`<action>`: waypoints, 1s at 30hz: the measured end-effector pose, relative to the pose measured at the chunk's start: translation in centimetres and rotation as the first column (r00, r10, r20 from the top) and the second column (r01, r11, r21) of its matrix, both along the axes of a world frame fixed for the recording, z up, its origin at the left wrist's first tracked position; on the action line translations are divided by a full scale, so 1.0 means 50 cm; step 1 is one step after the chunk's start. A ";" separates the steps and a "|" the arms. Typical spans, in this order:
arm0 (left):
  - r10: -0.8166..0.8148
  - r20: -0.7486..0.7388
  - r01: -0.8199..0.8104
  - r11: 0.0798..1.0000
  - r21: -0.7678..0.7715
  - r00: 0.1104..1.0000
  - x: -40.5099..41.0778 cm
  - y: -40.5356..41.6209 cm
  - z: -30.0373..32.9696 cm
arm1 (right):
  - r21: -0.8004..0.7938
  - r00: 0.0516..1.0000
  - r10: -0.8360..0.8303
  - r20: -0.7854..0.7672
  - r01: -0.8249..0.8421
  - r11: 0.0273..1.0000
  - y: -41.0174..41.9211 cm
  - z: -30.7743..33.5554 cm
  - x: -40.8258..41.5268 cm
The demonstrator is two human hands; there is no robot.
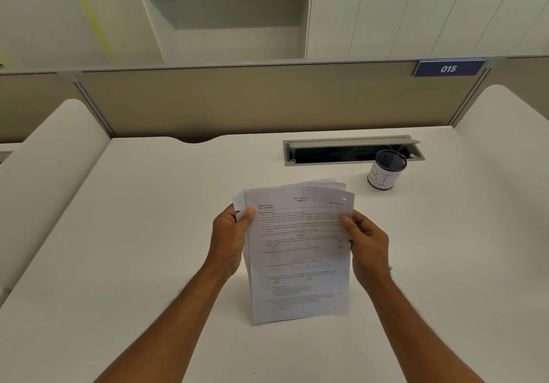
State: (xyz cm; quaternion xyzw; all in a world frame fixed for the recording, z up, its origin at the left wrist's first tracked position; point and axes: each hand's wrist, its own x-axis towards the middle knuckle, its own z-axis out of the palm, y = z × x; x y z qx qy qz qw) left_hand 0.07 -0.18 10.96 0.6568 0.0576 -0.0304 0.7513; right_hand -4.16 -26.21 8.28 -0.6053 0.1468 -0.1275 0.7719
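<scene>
A stack of printed white paper sheets (300, 252) stands roughly upright over the white desk (148, 234), its lower edge close to or on the desktop. My left hand (230, 240) grips the stack's left edge, thumb across the front page. My right hand (368, 246) grips the right edge, thumb on the front. The sheets fan slightly at the top corners. The front page carries printed test text.
A dark mesh pen cup (386, 170) with a white label stands at the back right, in front of an open cable tray slot (353, 152). A beige partition (267, 100) with a blue "015" sign (448, 68) closes the desk's far side.
</scene>
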 end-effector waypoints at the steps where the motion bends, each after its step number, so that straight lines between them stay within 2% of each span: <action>1: -0.002 0.003 0.002 1.000 0.000 1.000 0.000 -0.001 -0.001 | 0.006 1.000 -0.003 0.005 0.002 1.000 0.001 0.001 0.000; 11: 0.010 -0.015 -0.011 0.999 -0.034 1.000 0.000 -0.013 -0.003 | -0.009 0.997 0.073 0.021 -0.072 0.997 0.009 0.001 0.006; 30: -0.003 0.011 0.003 1.000 -0.005 1.000 -0.004 -0.031 0.007 | -0.005 0.999 0.030 0.041 -0.029 1.000 0.004 0.021 0.005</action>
